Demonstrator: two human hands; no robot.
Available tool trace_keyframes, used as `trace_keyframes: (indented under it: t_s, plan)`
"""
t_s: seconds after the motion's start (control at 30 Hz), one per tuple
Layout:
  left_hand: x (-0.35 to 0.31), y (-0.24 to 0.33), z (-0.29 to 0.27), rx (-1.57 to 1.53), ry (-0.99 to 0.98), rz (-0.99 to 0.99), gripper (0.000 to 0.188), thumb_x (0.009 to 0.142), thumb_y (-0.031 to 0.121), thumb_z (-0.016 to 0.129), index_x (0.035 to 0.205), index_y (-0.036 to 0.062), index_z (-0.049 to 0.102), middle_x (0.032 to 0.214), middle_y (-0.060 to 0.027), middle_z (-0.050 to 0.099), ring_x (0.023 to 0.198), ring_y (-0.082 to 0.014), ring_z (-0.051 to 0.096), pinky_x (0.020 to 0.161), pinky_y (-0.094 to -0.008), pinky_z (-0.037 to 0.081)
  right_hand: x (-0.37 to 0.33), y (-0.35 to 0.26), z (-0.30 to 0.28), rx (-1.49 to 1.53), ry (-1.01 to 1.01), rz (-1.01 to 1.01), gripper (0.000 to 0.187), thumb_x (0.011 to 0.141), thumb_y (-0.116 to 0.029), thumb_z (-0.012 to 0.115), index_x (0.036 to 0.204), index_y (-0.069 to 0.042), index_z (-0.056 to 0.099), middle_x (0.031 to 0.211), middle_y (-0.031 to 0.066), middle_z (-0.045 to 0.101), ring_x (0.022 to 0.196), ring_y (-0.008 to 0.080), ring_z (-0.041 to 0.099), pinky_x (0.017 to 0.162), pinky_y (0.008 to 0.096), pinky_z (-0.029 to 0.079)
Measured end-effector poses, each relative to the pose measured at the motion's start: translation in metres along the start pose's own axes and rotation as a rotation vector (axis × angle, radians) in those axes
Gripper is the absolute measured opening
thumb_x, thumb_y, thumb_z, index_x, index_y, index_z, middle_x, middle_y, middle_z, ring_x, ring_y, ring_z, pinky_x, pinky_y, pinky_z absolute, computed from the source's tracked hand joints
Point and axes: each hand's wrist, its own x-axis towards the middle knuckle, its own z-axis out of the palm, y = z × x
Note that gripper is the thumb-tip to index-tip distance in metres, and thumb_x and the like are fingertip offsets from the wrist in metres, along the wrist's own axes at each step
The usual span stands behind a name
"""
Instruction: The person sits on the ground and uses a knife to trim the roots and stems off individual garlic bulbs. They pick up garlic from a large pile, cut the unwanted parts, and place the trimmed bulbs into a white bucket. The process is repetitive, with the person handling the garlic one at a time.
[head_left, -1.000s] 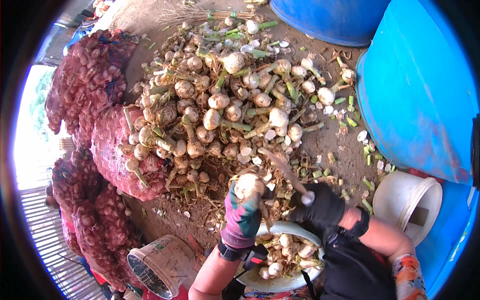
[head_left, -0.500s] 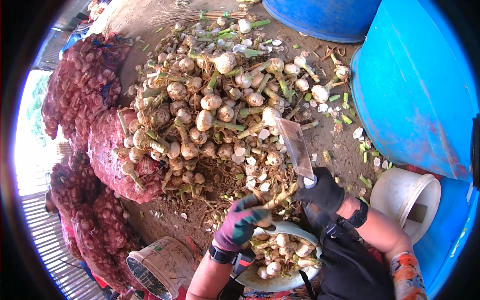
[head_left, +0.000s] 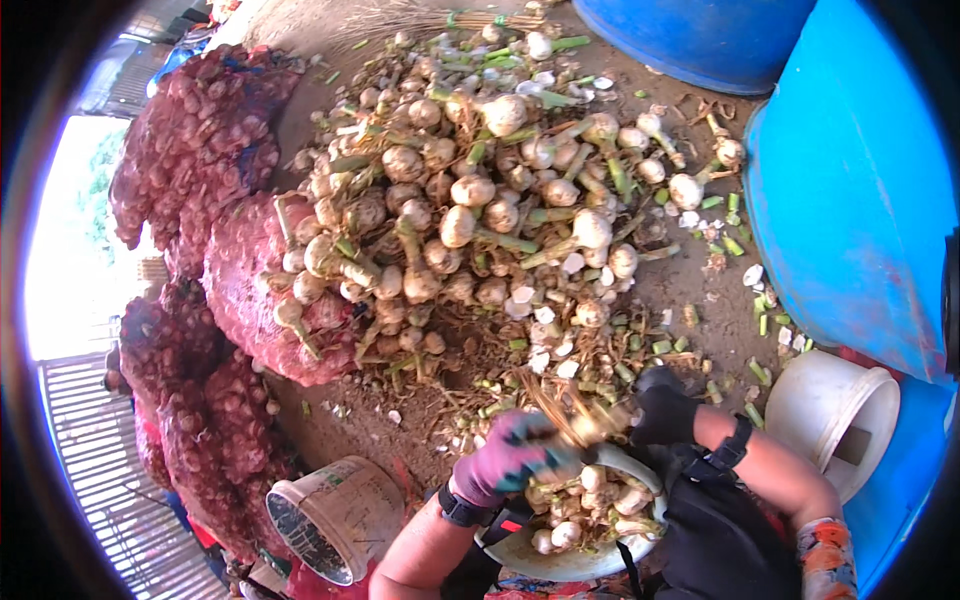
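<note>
My left hand [head_left: 508,458], in a purple and green glove, is closed on a garlic bulb [head_left: 588,424] with dry stalk and roots, smeared by motion. Close beside it on the right, my right hand [head_left: 665,408] in a black glove is curled in a grip. The broad-bladed knife it gripped in the earlier frame is not plain now; its blade seems edge-on or blurred. Below both hands, a pale basin [head_left: 570,567] contains several trimmed garlic bulbs [head_left: 566,533]. Ahead lies a big heap of garlic [head_left: 470,190] with green stalks on the ground.
Pink and red net sacks of garlic [head_left: 200,140] line the left. A dirty white bucket [head_left: 340,515] lies tilted at lower left, and another white bucket [head_left: 825,415] at right. Large blue tubs [head_left: 860,190] stand at far right. Cut stalks [head_left: 735,245] litter the soil.
The knife blade, raised and plain before, no longer shows clearly. My right hand has turned and moved slightly down and right. The whole view has shifted, so the heap sits farther right.
</note>
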Motion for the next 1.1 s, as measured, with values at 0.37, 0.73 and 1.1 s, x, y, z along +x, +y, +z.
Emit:
trace_keyframes:
  t_s: [0.37, 0.73, 1.1]
  plan:
    - [0.017, -0.053, -0.172, 0.877, 1.012, -0.369, 0.067, 0.067, 0.030, 0.075, 0.118, -0.0027, 0.045, 0.108, -0.0252, 0.057, 0.099, -0.0407, 0.055, 0.085, -0.0410, 0.046, -0.001, 0.006, -0.017, 0.434, 0.130, 0.075, 0.037, 0.058, -0.033, 0.073, 0.073, 0.000, 0.065, 0.067, 0.0206, 0.062, 0.065, 0.0333, 0.063, 0.062, 0.0383, 0.049]
    - [0.009, -0.043, -0.095, -0.213, 0.467, 0.023, 0.050, 0.077, -0.005, 0.063, 0.124, -0.0005, 0.047, 0.110, -0.0091, 0.060, 0.093, -0.0182, 0.061, 0.078, -0.0319, 0.053, -0.006, -0.039, -0.039, 0.281, 0.327, -0.026, 0.021, 0.065, -0.024, 0.065, 0.070, -0.004, 0.060, 0.066, 0.0171, 0.060, 0.058, 0.0347, 0.059, 0.055, 0.0393, 0.047]
    - [-0.001, -0.015, -0.003, -0.344, 0.269, 0.102, 0.068, 0.076, 0.019, 0.073, 0.129, -0.0024, 0.036, 0.111, -0.0080, 0.059, 0.096, -0.0150, 0.059, 0.085, -0.0298, 0.048, -0.016, -0.089, -0.062, -0.029, 0.627, -0.409, 0.021, 0.065, -0.030, 0.068, 0.062, -0.012, 0.058, 0.052, 0.0056, 0.052, 0.044, 0.0257, 0.053, 0.044, 0.0385, 0.039]
